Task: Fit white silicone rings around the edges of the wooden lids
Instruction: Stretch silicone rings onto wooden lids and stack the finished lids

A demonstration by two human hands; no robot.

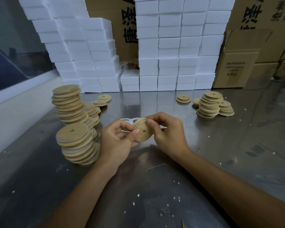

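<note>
Both hands meet over the middle of the steel table [204, 162], holding 1 wooden lid [142, 131] tilted on edge above it. Left hand [118, 142] pinches the lid's left rim, thumb across its face near the small hole. Right hand [169, 132] curls over the top, fingertips pressing a white ring [139, 120] along the upper edge. Loose rings [127, 120] lie just behind. Ringed lids [76, 142] stack near left; bare lids [209, 104] stack far right. White boxes [171, 46] line the far side.

Tan wooden lids [73, 111]; white foam blocks [169, 48]; grey steel table [155, 186].
</note>
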